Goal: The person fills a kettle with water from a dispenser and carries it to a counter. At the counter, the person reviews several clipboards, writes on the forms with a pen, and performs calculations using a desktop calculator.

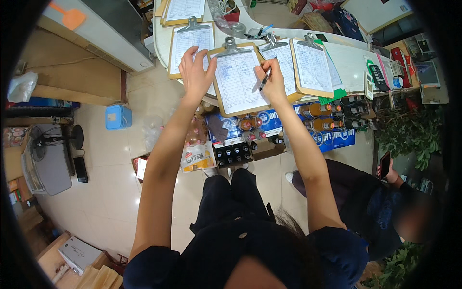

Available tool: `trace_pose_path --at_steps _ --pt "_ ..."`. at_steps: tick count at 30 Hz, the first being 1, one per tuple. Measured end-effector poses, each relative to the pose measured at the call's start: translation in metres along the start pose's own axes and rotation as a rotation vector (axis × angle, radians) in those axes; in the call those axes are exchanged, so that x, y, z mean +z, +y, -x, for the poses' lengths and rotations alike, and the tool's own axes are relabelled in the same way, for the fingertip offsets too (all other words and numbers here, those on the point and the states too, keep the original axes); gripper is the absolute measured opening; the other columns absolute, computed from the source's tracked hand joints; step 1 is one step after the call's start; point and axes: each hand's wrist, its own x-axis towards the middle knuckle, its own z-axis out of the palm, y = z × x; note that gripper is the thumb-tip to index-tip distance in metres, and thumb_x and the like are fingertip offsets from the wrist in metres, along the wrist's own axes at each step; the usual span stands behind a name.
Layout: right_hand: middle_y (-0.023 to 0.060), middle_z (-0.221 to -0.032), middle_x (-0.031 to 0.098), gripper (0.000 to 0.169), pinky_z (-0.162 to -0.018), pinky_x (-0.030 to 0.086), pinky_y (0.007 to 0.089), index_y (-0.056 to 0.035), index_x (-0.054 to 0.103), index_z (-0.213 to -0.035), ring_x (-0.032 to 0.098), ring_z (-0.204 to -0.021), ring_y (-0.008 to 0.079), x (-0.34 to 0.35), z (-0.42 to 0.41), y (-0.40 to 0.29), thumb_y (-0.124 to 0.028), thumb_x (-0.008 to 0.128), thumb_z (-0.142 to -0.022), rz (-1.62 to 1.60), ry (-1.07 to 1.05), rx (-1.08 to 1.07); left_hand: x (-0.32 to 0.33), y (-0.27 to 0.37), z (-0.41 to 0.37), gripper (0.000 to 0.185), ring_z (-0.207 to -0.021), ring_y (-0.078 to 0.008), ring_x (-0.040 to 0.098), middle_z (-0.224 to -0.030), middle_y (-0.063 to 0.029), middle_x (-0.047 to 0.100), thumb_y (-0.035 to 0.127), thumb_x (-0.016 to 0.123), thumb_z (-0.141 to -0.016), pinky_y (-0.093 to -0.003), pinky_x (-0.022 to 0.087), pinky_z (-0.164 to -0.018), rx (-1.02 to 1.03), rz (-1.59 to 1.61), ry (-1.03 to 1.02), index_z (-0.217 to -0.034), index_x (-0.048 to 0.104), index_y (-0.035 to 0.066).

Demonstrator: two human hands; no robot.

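A wooden clipboard [217, 94] lies in front of me at the counter's near edge, its metal clip over a ruled paper form [240, 95] with handwriting in the upper rows. My right hand [273, 80] holds a pen [265, 78] over the form's right side. On the left edge of the same clipboard my left hand [196, 72] rests with fingers apart, partly over another clipboard [195, 39]. Two more clipboards with filled forms, a tilted one [285, 52] and one farther right [312, 67], lie beyond my right hand.
The white counter [348, 57] carries a calculator [378, 76] and pens [258, 33]. Below it stand bottles [317, 124], blue cartons [339, 141] and a crate of dark bottles [234, 155]. At right a person [361, 202] holds a phone [385, 165]. A blue bucket [118, 117] stands left.
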Motion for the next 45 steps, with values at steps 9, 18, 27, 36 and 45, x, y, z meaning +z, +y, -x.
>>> trace_pose_path --at_steps 9,18,27,36,45 --pt "0.0138 -0.098 0.066 0.029 -0.078 0.048 0.0300 -0.0025 0.055 -0.110 0.062 -0.087 0.0197 -0.025 0.001 -0.020 -0.029 0.051 -0.099 0.076 0.234 -0.031 0.004 -0.005 0.004 0.034 -0.112 -0.0255 0.049 -0.117 -0.0090 0.053 0.029 0.073 -0.078 -0.0418 0.030 -0.097 -0.001 -0.235 0.001 -0.101 0.068 0.005" --pt "0.0019 -0.073 0.061 0.013 -0.056 0.043 0.0198 -0.0010 0.063 -0.087 0.053 -0.061 0.0046 0.030 -0.027 -0.041 -0.013 0.069 -0.087 -0.365 0.194 0.258 0.005 -0.001 -0.002 0.032 -0.097 -0.0202 0.058 -0.109 -0.0044 0.060 0.027 0.078 -0.072 -0.0385 0.034 -0.090 0.054 -0.147 0.051 -0.098 0.071 0.010" --pt "-0.0013 -0.069 0.054 0.019 -0.053 0.039 0.0196 -0.0030 0.052 -0.078 0.047 -0.060 0.0038 0.040 -0.014 -0.037 -0.003 0.071 -0.083 -0.061 0.248 0.029 0.004 -0.006 0.000 0.032 -0.092 -0.0187 0.059 -0.099 0.0013 0.062 0.023 0.080 -0.069 -0.0367 0.035 -0.087 0.055 -0.134 0.009 -0.098 0.070 0.015" --pt "-0.0039 -0.059 0.044 0.029 -0.050 0.030 0.0197 -0.0052 0.042 -0.066 0.038 -0.057 0.0015 0.039 -0.019 -0.024 -0.001 0.066 -0.082 -0.144 0.254 0.121 0.008 -0.008 0.001 0.031 -0.091 -0.0178 0.059 -0.099 0.0019 0.063 0.024 0.081 -0.069 -0.0357 0.036 -0.086 0.083 -0.140 0.044 -0.097 0.070 0.015" --pt "-0.0032 -0.057 0.041 0.032 -0.050 0.029 0.0215 -0.0049 0.040 -0.064 0.035 -0.057 0.0030 0.042 -0.019 -0.022 -0.003 0.067 -0.081 -0.056 0.173 0.145 0.006 -0.009 0.001 0.030 -0.093 -0.0181 0.058 -0.099 0.0012 0.063 0.026 0.080 -0.070 -0.0355 0.036 -0.087 0.066 -0.152 0.021 -0.096 0.071 0.014"
